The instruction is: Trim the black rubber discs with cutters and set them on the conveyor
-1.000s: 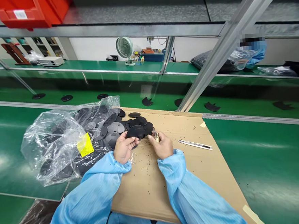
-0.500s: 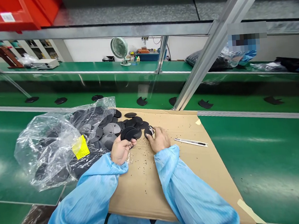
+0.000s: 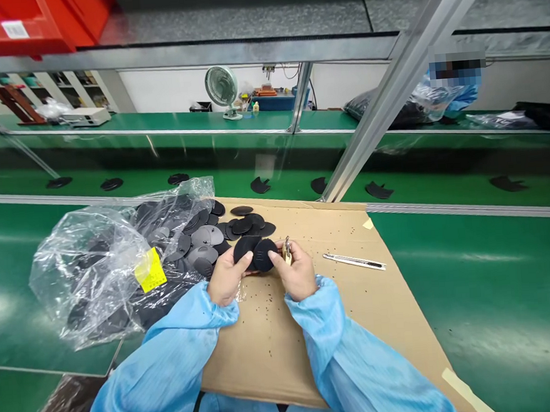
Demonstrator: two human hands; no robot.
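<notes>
My left hand (image 3: 225, 277) is closed on a black oval disc (image 3: 244, 249), thumb on top. My right hand (image 3: 296, 268) pinches a second black disc (image 3: 263, 256), its thumb on the right rim; small raised marks show on its face. The two discs overlap in front of me. Tucked in the fingers of my right hand is a small shiny metal tool (image 3: 286, 250) with a yellowish side; its kind is not clear. Just beyond and to the left lies a pile of black and grey discs (image 3: 206, 236), partly inside a clear plastic bag (image 3: 91, 269) with a yellow label (image 3: 149, 270).
Brown cardboard (image 3: 359, 325) covers the bench before me, sprinkled with tiny black bits. A utility knife (image 3: 354, 262) lies on it at right. Black pieces (image 3: 378, 190) sit spaced along the green strip behind. A slanted metal post (image 3: 403, 84) rises at right; a person (image 3: 459, 83) is beyond.
My right hand has brought its disc left and nearer, against the one in my left hand. The metal tool now sits farther back in my right fingers.
</notes>
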